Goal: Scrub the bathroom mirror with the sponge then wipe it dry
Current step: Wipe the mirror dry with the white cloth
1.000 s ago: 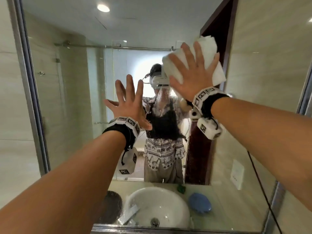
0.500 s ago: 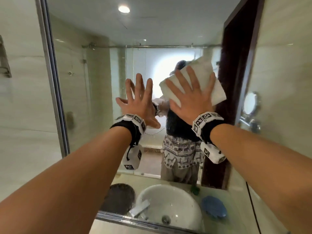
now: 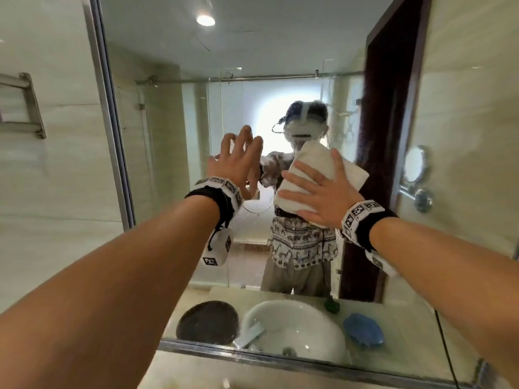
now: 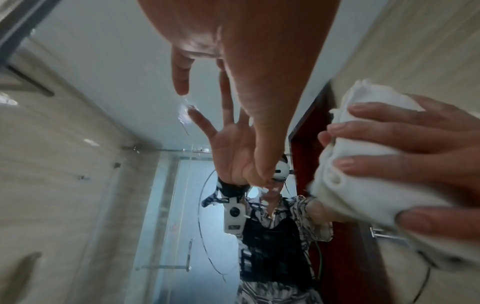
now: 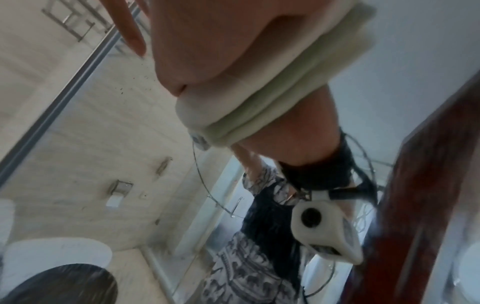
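Observation:
The bathroom mirror (image 3: 168, 130) fills the wall ahead, framed in metal. My right hand (image 3: 323, 192) lies flat with spread fingers on a folded white towel (image 3: 317, 164) and presses it against the glass at the height of my reflected chest. The left wrist view shows the towel (image 4: 363, 185) under those fingers (image 4: 402, 144), and the right wrist view shows its folded edges (image 5: 259, 98) under my palm. My left hand (image 3: 238, 161) is held up left of the towel with straight fingers and holds nothing. Its fingertips (image 4: 182, 86) meet their reflection on the glass.
Reflected in the mirror are a white basin (image 3: 295, 327), a dark round object (image 3: 207, 321), a small green object (image 3: 331, 306) and a blue object (image 3: 363, 329) on the counter. A metal rack (image 3: 25, 108) hangs on the left wall. A round wall mirror (image 3: 415, 164) shows at right.
My right hand has slid the towel down the glass, from my reflected head to my chest. My left hand has stayed raised and open, turning more edge-on.

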Motion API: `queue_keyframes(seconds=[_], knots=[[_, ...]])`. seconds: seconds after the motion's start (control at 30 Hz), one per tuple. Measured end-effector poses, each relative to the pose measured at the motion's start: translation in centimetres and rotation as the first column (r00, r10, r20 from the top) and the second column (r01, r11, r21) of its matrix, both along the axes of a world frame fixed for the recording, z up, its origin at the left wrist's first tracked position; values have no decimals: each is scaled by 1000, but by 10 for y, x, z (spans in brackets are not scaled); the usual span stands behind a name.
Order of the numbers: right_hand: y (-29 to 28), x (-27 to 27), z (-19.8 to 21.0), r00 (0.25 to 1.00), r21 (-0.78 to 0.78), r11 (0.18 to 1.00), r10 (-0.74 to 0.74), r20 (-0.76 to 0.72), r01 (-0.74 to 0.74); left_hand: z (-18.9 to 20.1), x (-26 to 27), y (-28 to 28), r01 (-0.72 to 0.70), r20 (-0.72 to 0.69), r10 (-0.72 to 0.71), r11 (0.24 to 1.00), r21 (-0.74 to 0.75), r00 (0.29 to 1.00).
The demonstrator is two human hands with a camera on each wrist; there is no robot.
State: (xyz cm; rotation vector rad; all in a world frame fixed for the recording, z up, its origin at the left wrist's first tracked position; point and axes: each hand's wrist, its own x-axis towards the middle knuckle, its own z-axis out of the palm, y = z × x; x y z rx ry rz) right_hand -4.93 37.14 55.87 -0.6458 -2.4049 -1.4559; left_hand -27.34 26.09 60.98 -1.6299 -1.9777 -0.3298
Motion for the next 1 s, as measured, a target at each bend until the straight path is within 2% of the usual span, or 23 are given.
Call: queue_keyframes(seconds=[0.07, 0.13, 0.2, 0.3, 0.4, 0.43, 0.47, 0.53, 0.63, 0.7, 0.77, 0.9, 0.93, 0.97, 1.0], knots=[[-5, -12, 20, 990, -37, 999, -17, -140, 11, 9, -22, -13, 10, -78, -9, 1000, 15, 997], [-10, -32, 46, 930, -76, 995, -85, -358, 61, 17, -44, -21, -21, -97, 23, 1000, 19, 995], [-13, -58, 71, 831, -122, 989, -139, -539, 87, 24, -65, -27, -53, -67, 54, 998, 18, 996], [-21, -97, 99, 647, -190, 981, -174, -742, 45, 29, -94, -27, -92, -5, 92, 996, -6, 996], [-28, -131, 97, 461, -208, 977, -209, -862, 52, 20, -117, -19, -101, 28, 101, 995, -10, 995], [-29, -140, 86, 439, -200, 978, -204, -875, 55, 14, -122, -15, -86, 40, 86, 996, -13, 995], [-30, -146, 73, 453, -185, 981, -188, -871, 52, 8, -126, -12, -65, 51, 65, 998, -5, 997], [-27, -154, 41, 586, -132, 990, -136, -799, 49, 3, -129, -7, -34, 59, 33, 999, 16, 998], [-25, -154, -6, 835, -60, 996, -86, -543, 64, 2, -129, -8, 12, 52, -15, 998, 53, 999], [-26, -151, -26, 940, -12, 999, -41, -339, 39, 0, -133, -8, 29, 52, -33, 997, 66, 998], [-27, -144, -35, 986, 19, 1000, 21, -166, -18, -1, -136, -6, 25, 45, -28, 997, 73, 999], [-21, -130, -14, 998, 39, 997, 67, 17, -68, -1, -139, 0, 50, 68, -57, 994, 99, 996], [-19, -129, -1, 999, 49, 998, 50, 19, -50, -2, -141, 0, 57, 66, -65, 993, 106, 996], [-16, -130, 16, 999, 60, 998, 17, -42, -15, -3, -143, 2, 64, 58, -71, 992, 113, 996], [-15, -133, 35, 985, 63, 997, -24, -172, 35, -4, -145, 3, 71, 50, -78, 990, 120, 996]])
